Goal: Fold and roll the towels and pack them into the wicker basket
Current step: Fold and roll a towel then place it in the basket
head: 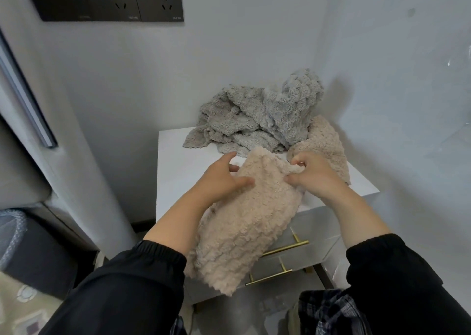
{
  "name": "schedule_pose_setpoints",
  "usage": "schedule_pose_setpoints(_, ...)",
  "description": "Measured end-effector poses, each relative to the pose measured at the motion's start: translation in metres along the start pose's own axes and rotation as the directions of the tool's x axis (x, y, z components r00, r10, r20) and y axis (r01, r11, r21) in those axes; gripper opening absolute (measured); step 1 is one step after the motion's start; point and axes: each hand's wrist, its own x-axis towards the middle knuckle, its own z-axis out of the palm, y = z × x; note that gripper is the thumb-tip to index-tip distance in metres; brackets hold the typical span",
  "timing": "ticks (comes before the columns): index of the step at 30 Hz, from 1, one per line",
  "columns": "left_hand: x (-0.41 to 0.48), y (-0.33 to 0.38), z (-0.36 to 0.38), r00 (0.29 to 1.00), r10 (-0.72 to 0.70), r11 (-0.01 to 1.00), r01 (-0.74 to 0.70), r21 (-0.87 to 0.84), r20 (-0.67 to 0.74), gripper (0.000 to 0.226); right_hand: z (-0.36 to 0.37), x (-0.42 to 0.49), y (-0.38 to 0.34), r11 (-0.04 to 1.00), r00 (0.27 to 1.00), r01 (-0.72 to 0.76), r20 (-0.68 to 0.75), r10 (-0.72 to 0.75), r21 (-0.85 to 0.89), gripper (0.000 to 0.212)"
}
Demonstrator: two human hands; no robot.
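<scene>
Pinching beige towel (244, 222) (right hand (312, 174)), left hand (219, 179) touching

Cabinet top (178, 166): left half bare, free to reach. Grey towel heap (257, 115) blocks back edge; beige towel (323, 141) fills right back corner. Walls close behind and right.
</scene>
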Motion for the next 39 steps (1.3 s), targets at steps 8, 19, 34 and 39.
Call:
schedule_pose_setpoints(8, 0.002, 0.007, -0.003, 0.981, -0.108, 0.848, 0.177, -0.5, 0.164, 0.016, -0.007, 0.006, 0.001, 0.965, 0.995, 0.069, 0.053, -0.085, 0.252, 0.039)
schedule_pose_setpoints(19, 0.015, -0.003, -0.014, 0.981, -0.171, 0.809, 0.086, -0.582, -0.092, 0.006, 0.005, 0.031, 0.005, 0.869, 0.902, -0.383, 0.328, 0.28, 0.313, 0.033)
schedule_pose_setpoints(34, 0.032, -0.01, -0.031, 0.943, -0.162, 0.973, 0.105, -0.204, -0.289, 0.018, 0.02, 0.051, -0.009, 0.708, 0.955, -0.294, 0.168, 0.244, 0.642, 0.01)
schedule_pose_setpoints(39, 0.028, -0.002, -0.03, 0.954, -0.238, 0.874, 0.129, -0.469, -0.183, 0.026, 0.021, 0.047, -0.01, 0.568, 0.918, -0.395, 0.298, 0.261, 0.722, 0.016)
